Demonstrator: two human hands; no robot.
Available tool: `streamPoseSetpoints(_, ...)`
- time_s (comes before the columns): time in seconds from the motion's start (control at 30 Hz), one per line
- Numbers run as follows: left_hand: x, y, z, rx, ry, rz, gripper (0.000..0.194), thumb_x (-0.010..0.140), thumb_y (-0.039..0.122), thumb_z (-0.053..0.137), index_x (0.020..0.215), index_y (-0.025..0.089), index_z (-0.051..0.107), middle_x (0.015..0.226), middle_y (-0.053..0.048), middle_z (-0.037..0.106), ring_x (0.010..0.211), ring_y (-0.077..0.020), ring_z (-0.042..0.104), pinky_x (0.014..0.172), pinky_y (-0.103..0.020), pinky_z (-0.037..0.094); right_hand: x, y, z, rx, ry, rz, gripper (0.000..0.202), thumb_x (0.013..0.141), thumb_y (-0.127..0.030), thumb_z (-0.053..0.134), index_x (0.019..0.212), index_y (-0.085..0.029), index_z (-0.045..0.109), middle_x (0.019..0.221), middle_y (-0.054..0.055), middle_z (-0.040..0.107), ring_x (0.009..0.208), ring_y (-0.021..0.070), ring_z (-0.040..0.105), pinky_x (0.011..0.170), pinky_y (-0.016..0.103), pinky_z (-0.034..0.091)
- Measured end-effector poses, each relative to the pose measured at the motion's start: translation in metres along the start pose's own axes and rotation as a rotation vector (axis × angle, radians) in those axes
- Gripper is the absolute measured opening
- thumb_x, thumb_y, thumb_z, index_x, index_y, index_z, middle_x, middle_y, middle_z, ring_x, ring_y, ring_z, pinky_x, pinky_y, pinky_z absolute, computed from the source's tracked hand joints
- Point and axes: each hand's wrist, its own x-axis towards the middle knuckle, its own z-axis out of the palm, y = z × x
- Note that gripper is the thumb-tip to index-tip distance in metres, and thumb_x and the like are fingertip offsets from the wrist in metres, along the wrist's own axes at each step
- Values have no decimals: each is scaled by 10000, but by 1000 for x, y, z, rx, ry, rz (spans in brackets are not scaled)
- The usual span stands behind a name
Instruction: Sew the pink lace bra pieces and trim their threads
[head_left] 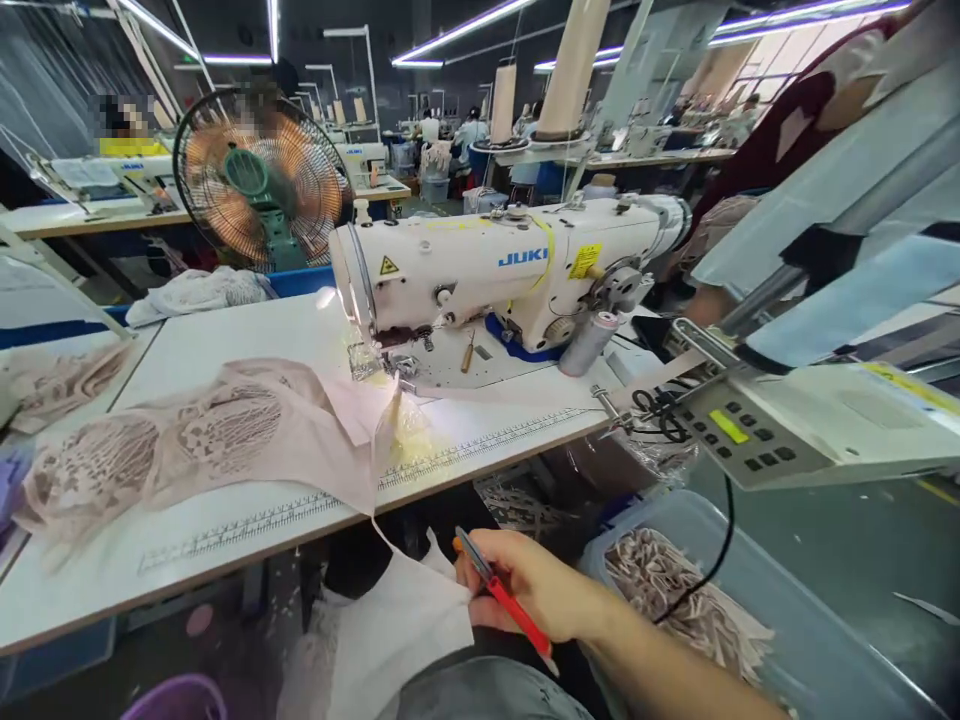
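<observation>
My right hand (517, 580) is below the table's front edge, its fingers closed around what look like red-handled thread snips (514, 605) with a grey front end. Against its fingertips lies the corner of a pale fabric piece (405, 620) that hangs over my lap. A narrow strip joins this piece to the pale pink lace garment (232, 430) spread over the white table (255, 545). The garment's right end reaches the needle area of a white JUKI sewing machine (457, 265), under its lamp. My left hand is out of view.
A control box (765, 425) juts out at the right, above a bin (840, 610) of fabric scraps. A small screwdriver (468, 353) and a grey thread spool (590, 343) stand by the machine. A fan (255, 175) is behind. A person's sleeve (780, 140) shows at upper right.
</observation>
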Motion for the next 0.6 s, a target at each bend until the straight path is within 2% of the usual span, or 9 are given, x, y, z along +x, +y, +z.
streamPoseSetpoints(0.1, -21, 11, 21, -122, -29, 21, 337, 867, 473, 535, 1159, 336, 631, 1238, -19, 613, 1156, -253, 550, 947, -369, 477, -7, 6, 7, -50, -34, 45, 435, 656, -441, 731, 666, -186, 379, 674, -41, 401, 610, 95, 335, 550, 221, 318)
streamPoseSetpoints(0.17, -16, 32, 32, -235, -65, 94, 431, 885, 487, 433, 1269, 346, 570, 1325, 9, 564, 1238, -240, 494, 1029, -338, 415, -10, 6, 11, -43, -59, 12, 419, 664, -407, 736, 664, -184, 381, 686, -33, 414, 626, 102, 347, 566, 227, 327)
streamPoseSetpoints(0.23, 0, 59, 41, -411, -240, 248, 570, 867, 478, 442, 1395, 261, 444, 1440, -41, 446, 1313, -251, 407, 1093, -371, 324, -13, 6, 13, -32, -97, -28, 385, 681, -360, 732, 665, -184, 390, 691, -29, 424, 639, 108, 362, 576, 230, 332)
streamPoseSetpoints(0.27, 10, 72, 44, -493, -318, 315, 607, 846, 471, 469, 1404, 234, 432, 1439, -66, 445, 1309, -256, 408, 1100, -387, 301, -14, 7, 14, -26, -117, -42, 369, 689, -342, 728, 668, -185, 394, 691, -29, 424, 640, 109, 365, 574, 229, 331)
streamPoseSetpoints(0.33, 25, 93, 49, -626, -458, 403, 630, 827, 470, 494, 1393, 197, 447, 1346, -109, 538, 1197, -260, 508, 1046, -397, 357, -17, 11, 14, -12, -146, -62, 343, 707, -328, 716, 684, -187, 403, 700, -26, 427, 634, 109, 369, 566, 229, 328)
streamPoseSetpoints(0.4, 29, 105, 55, -759, -511, 399, 593, 819, 482, 505, 1317, 163, 541, 1169, -120, 639, 1015, -237, 587, 935, -359, 429, -20, 16, 9, 6, -152, -78, 325, 741, -354, 692, 711, -189, 414, 742, -4, 468, 673, 124, 426, 605, 245, 368)
streamPoseSetpoints(0.5, 21, 113, 63, -948, -487, 265, 540, 771, 568, 543, 1018, 116, 706, 910, -94, 659, 777, -181, 561, 739, -279, 441, -23, 19, -9, -38, -165, -22, 350, 777, -479, 646, 811, -191, 451, 897, 67, 550, 827, 183, 523, 741, 308, 437)
streamPoseSetpoints(0.6, 9, 116, 67, -1044, -508, 160, 544, 700, 659, 551, 688, 120, 626, 661, -27, 548, 596, -128, 451, 569, -241, 375, -14, 9, -37, -354, -234, 76, 546, 712, -690, 592, 875, -180, 483, 880, 65, 527, 746, 175, 493, 670, 297, 429)
